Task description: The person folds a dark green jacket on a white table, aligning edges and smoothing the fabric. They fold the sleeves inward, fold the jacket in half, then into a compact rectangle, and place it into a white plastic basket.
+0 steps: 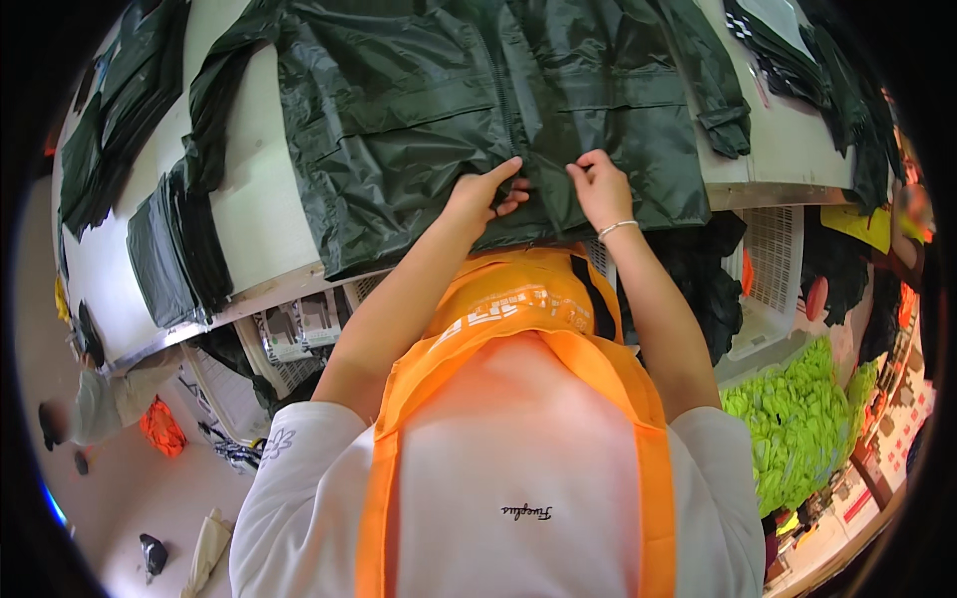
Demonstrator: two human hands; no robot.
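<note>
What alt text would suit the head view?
A person's left hand and right hand are at the lower front of a dark green jacket spread on a pale table. Folded dark garments lie at left; a lime-green heap sits at lower right.

The jacket (399, 130) is coloured dark green, and the table (254, 224) is surfaced in off-white. The orange apron (498, 271) is printed with white characters (508, 306), while the white T-shirt (478, 439) is marked with a dark flower outline (277, 444) and black script (526, 512). Lime green is shown by the heap of fabric (788, 419).
</note>
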